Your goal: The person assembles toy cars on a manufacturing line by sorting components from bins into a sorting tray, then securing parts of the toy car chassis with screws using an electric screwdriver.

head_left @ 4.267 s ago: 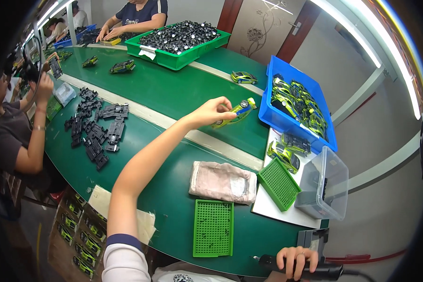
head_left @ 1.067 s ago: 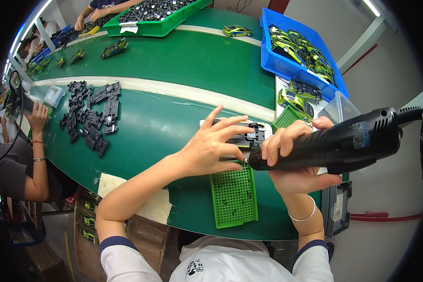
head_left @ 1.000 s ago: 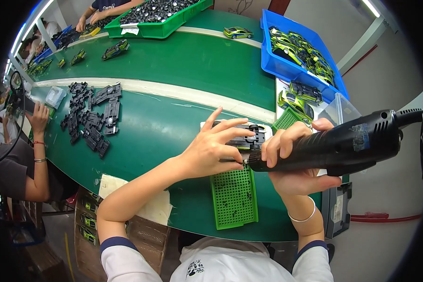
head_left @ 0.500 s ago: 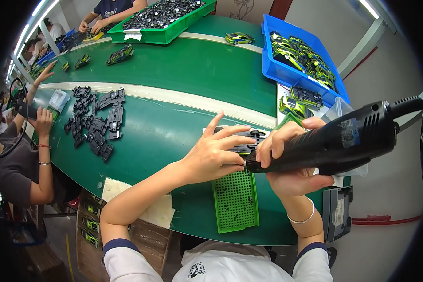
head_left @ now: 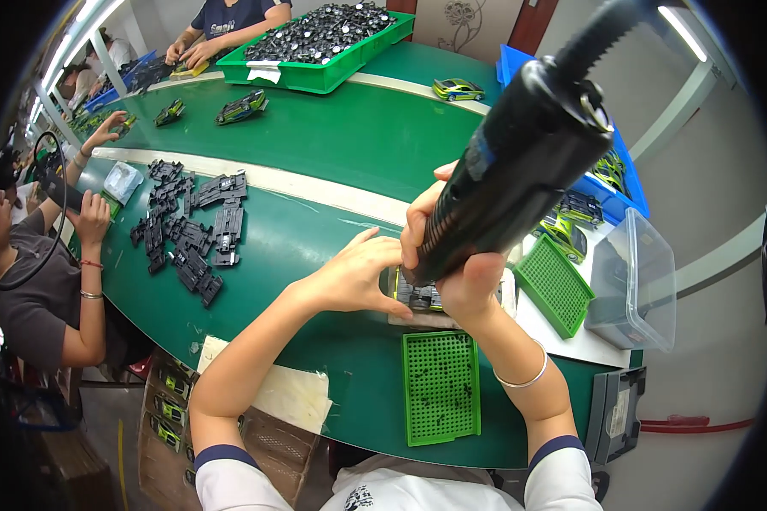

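Observation:
My right hand (head_left: 467,288) is wrapped around a black electric screwdriver (head_left: 513,170), which stands steeply with its cord end up. Its tip points down at an upside-down toy car (head_left: 419,298) with a dark underside, lying in a pale holder; the tip itself is hidden behind my fingers. My left hand (head_left: 349,277) is at the car's left end, thumb on the near side and fingers on the far side, holding it steady. Just in front lies a green perforated tray (head_left: 441,392) with small dark screws scattered in it.
Black car chassis (head_left: 198,271) lie in a loose group to the left. On the right are a second green tray (head_left: 558,289), a clear plastic box (head_left: 635,285) and a blue bin (head_left: 637,192) of toy cars. A green crate (head_left: 315,81) stands far back; co-workers sit left.
My right hand has swung the screwdriver from nearly level to steep, its tip over the car. My left hand has moved from the screwdriver's tip to the car's left end. The view has shifted slightly.

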Tool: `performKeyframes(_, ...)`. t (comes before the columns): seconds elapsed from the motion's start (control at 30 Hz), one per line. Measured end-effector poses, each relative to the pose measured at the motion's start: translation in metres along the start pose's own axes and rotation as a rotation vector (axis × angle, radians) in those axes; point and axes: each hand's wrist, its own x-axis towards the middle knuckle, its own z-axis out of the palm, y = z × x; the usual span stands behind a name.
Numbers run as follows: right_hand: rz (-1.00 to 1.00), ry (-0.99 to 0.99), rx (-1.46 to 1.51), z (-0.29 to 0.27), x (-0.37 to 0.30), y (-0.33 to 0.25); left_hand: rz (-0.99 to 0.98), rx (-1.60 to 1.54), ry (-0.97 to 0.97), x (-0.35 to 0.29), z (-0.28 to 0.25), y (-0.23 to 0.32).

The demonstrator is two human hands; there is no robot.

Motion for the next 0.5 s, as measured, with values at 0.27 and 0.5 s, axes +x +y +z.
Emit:
performKeyframes(0.27, 0.117, -0.079, -0.308, 0.003, -0.004, 0.007, 0.005, -0.032, -0.007, 0.001, 0.000, -0.006)
performKeyframes(0.5, 0.244, -0.080, -0.272, -0.004, -0.008, 0.011, 0.009, 0.008, -0.055, 0.001, -0.001, -0.005)
